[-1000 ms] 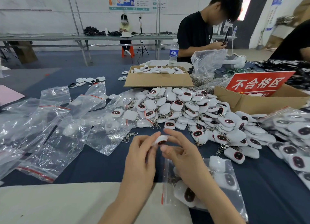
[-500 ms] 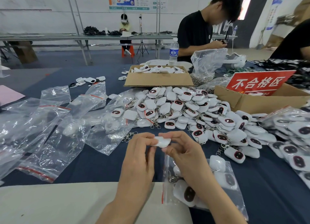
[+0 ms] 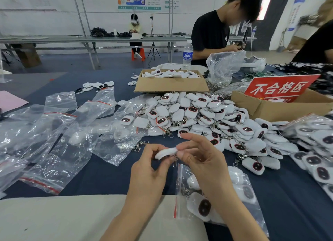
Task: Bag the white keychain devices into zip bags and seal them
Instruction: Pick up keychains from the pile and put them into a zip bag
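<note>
While both hands pinch one piece, step: a single keychain device (image 3: 164, 152) is held off the table, not yet bagged; probably a check or turn before it goes in.
left hand (image 3: 149, 170): thumb and fingertips pinch the device's left end.
right hand (image 3: 203, 161): pinches the right end near the hanging metal clasp (image 3: 175, 160), forefinger lifted straight.
device location: in the air between the hands, just over the top corner of the part-filled zip bag (image 3: 182, 177).
next move: likely slide it, clasp and all, through the red-striped mouth edge. One hand must let go to hold the mouth apart. Sealing comes after.
part-filled zip bag: lies under the right forearm with several devices inside; cannot tell whether it is sealed.
empty zip bags (image 3: 54, 150): spread at left, a few seem to hold a piece.
loose pile (image 3: 207, 118): many unbagged devices mid-table, so plenty is left.
filled bags (image 3: 315, 141): heaped at the right edge.
cardboard box (image 3: 171, 85): white pieces inside.
box with red sign (image 3: 261, 111): contents mostly hidden.
clear bag (image 3: 221, 69): metal rings at the bottom.
</note>
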`<state>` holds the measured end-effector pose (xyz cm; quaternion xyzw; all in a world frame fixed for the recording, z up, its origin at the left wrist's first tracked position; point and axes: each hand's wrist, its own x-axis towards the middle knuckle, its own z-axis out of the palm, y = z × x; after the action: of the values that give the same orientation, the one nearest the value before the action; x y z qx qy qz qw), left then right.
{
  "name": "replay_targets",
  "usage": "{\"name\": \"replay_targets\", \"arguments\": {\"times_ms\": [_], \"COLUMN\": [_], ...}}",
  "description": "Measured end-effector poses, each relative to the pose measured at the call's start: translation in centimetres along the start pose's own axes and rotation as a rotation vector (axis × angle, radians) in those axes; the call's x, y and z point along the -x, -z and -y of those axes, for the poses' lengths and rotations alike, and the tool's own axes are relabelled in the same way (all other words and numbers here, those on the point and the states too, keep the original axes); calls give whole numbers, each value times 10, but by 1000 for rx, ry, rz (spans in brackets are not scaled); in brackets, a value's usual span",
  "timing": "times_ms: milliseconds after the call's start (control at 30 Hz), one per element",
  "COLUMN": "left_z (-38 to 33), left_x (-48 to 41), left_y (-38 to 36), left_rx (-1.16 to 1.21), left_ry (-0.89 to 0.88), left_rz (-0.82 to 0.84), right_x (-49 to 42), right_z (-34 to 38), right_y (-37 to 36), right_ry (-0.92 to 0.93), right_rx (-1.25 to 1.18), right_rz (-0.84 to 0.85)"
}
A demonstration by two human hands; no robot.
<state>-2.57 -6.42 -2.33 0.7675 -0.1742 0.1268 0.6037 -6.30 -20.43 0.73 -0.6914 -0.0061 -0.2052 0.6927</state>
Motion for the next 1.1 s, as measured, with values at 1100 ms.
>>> {"name": "replay_targets", "arguments": {"times_ms": [1100], "left_z": [2], "left_x": [-21], "left_y": [54], "left_rx": [-83], "left_ry": [270], "left_rz": [565], "right_x": [-6], "right_z": [-13], "right_y": [38], "right_ry": [-150], "right_rx": [642], "right_rz": [128]}}
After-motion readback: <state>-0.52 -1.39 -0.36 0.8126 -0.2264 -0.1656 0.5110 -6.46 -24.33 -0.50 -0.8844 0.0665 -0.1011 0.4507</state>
